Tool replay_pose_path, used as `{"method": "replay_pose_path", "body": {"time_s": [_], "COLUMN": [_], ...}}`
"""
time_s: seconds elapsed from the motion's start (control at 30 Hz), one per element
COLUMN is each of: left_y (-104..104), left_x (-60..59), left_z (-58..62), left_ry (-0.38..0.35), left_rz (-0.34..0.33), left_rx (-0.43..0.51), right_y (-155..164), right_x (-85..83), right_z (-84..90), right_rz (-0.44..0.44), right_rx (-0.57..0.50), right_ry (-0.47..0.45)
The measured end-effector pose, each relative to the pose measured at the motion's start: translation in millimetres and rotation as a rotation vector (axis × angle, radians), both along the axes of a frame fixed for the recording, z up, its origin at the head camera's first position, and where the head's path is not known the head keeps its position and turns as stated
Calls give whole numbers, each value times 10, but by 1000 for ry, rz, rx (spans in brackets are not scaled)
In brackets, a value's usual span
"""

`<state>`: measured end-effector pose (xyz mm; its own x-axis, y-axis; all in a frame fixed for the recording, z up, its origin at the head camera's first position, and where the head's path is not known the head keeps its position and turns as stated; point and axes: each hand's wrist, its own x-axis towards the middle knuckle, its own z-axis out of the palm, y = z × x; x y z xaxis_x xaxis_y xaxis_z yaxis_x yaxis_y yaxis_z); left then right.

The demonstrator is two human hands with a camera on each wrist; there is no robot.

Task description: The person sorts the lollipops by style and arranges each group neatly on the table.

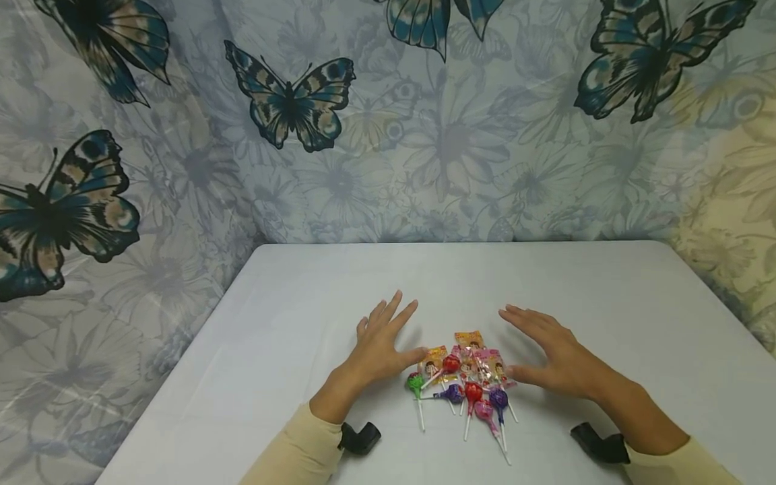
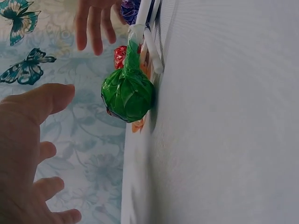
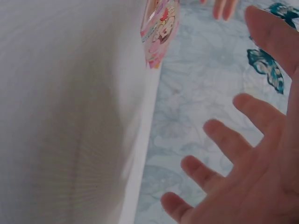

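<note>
A small heap of wrapped lollipops and candy packets lies on the white table between my hands. To its left my left hand (image 1: 378, 347) hovers with fingers spread, holding nothing; its thumb is near an orange candy packet (image 1: 433, 362). Over on the right my right hand (image 1: 554, 357) is spread too, its thumb close to a pink candy packet (image 1: 492, 366). A green lollipop (image 2: 127, 95) looms large in the left wrist view. Red lollipops (image 1: 473, 392), purple lollipops (image 1: 498, 399) and a pink lollipop (image 1: 483, 409) lie with their white sticks pointing mostly towards me.
The white table (image 1: 291, 303) reaches back to a wall hanging (image 1: 376, 182) printed with flowers and butterflies. Black wrist mounts (image 1: 360, 439) sit below both wrists. Another orange packet (image 1: 469, 339) lies at the back of the heap.
</note>
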<state>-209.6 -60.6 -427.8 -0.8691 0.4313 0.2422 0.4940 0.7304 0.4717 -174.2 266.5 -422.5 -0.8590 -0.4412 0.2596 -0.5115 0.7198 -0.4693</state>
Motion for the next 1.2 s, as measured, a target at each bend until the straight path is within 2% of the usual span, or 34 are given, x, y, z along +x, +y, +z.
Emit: {"method": "replay_pose_path", "body": {"time_s": [0.13, 0.37, 0.67, 0.9, 1.2], "left_y": [-4, 1, 15, 56, 104], "left_x": [-1, -27, -9, 8, 63], "left_z": [-25, -28, -73, -127, -156], "left_ry": [-25, -58, -114, -118, -146], "left_rz": [-50, -82, -105, -118, -142], "left_rx": [-4, -12, 6, -12, -16], "right_y": [-4, -44, -47, -45, -52], "right_x": [-5, -39, -48, -12, 35], "right_z": [-21, -49, -107, -129, -129], "right_rz": [52, 85, 98, 111, 143], "right_rx": [-16, 3, 6, 24, 31], "right_ry": [12, 44, -10, -72, -102]}}
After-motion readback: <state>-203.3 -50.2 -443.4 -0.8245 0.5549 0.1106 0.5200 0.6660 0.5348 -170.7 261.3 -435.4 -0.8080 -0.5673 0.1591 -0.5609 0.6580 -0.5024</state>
